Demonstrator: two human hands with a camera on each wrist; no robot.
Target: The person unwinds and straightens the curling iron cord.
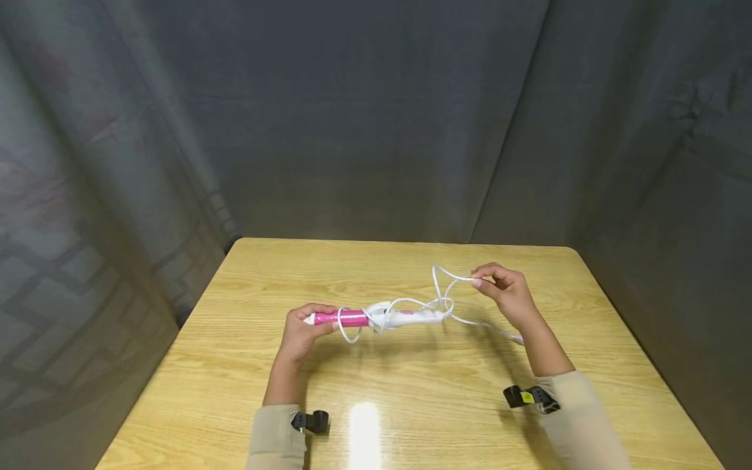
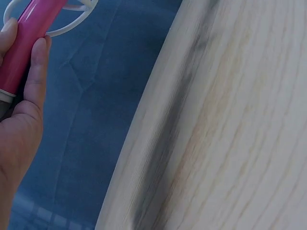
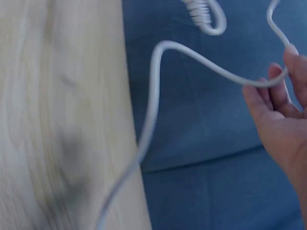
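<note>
Head view: a pink and white curling iron is held lengthwise just above the wooden counter, near its middle. The pink barrel end is gripped by the left hand, whose fingers are curled round it; the same grip is confirmed in the left wrist view, where the barrel is seen clamped between thumb and fingers. The white cord is looped loosely round the iron's body and rises toward the right hand, by which a raised section of it is pinched between thumb and fingertips. In the right wrist view the cord is seen running across the curled fingers, with slack trailing down to the counter. It is judged that the step is best served if the barrel is held steady and level while the cord is kept lightly taut, so that loops are laid evenly and tangling near the coiled strain relief is avoided.
</note>
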